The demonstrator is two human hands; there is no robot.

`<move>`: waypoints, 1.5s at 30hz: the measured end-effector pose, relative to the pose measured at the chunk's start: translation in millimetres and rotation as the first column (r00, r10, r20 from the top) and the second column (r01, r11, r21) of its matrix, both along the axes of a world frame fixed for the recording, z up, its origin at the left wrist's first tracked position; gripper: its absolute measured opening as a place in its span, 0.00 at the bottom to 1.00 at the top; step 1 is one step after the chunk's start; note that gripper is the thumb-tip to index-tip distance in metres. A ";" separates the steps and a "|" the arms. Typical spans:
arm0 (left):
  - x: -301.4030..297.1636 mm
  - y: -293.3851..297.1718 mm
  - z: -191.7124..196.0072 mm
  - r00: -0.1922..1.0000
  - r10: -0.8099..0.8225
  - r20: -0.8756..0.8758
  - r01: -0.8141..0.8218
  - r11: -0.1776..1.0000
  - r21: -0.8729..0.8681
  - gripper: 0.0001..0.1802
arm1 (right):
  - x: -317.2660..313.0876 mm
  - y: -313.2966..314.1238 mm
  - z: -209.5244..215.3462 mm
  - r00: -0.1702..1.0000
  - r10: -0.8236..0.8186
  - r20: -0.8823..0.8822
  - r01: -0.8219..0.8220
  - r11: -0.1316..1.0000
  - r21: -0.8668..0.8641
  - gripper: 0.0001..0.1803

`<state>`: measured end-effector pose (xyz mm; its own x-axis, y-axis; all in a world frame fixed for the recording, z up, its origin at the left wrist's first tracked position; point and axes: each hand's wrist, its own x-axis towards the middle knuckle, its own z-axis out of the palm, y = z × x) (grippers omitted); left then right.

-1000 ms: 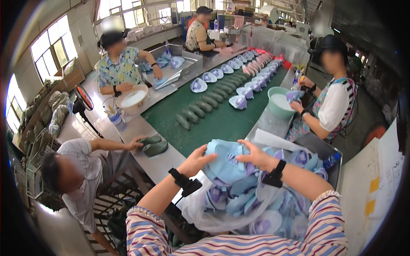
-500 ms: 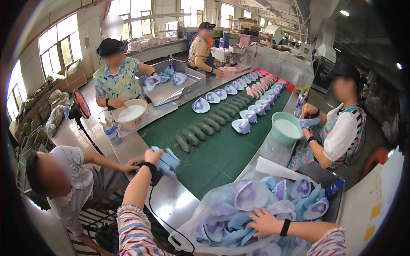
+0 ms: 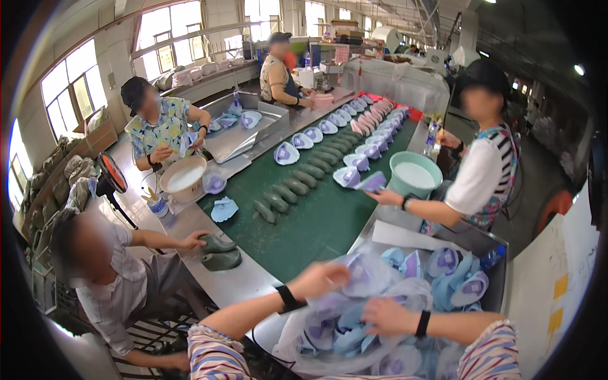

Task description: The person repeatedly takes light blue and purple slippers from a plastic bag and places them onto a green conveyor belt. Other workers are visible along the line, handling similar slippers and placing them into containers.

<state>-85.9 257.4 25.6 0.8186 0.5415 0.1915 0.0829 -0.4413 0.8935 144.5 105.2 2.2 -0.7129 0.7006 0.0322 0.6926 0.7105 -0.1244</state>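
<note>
Both hands in a clear plastic bag [image 3: 329, 345] of pale blue and lilac shoe uppers [image 3: 345, 335].

The left hand [image 3: 326, 278] grips the bag's upper edge; the right hand [image 3: 386, 316] rests curled on the uppers, grip unclear, at the near edge of the steel worktable [image 3: 240, 282].

Your left hand [image 3: 326, 278] and right hand [image 3: 386, 315] both rest on a clear plastic bag [image 3: 354, 316] of blue shoe uppers [image 3: 456, 285]. Beyond it, the green conveyor belt [image 3: 316, 221] carries rows of dark green shoe lasts [image 3: 297, 185].

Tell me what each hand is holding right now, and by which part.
Both hands are in the clear plastic bag of blue shoe uppers. The left hand is blurred, the right hand rests on the pile; no definite grip shows on either.
</note>
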 end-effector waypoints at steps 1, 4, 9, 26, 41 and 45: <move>9.9 -44.8 8.9 0.983 -0.137 -0.120 0.141 0.990 0.020 0.17 | 8.3 7.8 -3.8 0.993 -0.103 -0.049 0.105 0.994 0.040 0.22; 24.5 -102.2 -23.9 0.912 -0.246 -0.330 0.398 0.726 0.560 0.29 | 48.4 40.3 -13.9 0.952 -0.306 -0.010 0.299 0.922 0.248 0.27; 18.4 -42.7 -72.8 0.818 0.350 -0.455 0.101 0.692 0.714 0.38 | 93.6 56.8 -18.3 0.852 -0.493 0.178 0.515 0.850 -0.113 0.40; 43.9 40.8 -94.3 0.835 -0.429 -0.343 0.250 0.853 -0.458 0.39 | 175.3 104.3 -92.2 0.973 -0.033 -0.228 -0.145 0.680 -0.718 0.18; 7.8 46.2 -128.1 0.989 0.084 -0.123 -0.148 0.652 -0.744 0.17 | 126.4 132.6 -124.3 0.882 -0.465 -0.076 0.297 0.673 -0.677 0.19; 18.7 51.6 -154.2 0.860 0.189 -0.473 -0.252 0.965 -0.074 0.14 | 150.0 108.1 -163.1 0.818 -0.535 0.211 0.574 0.738 -0.354 0.13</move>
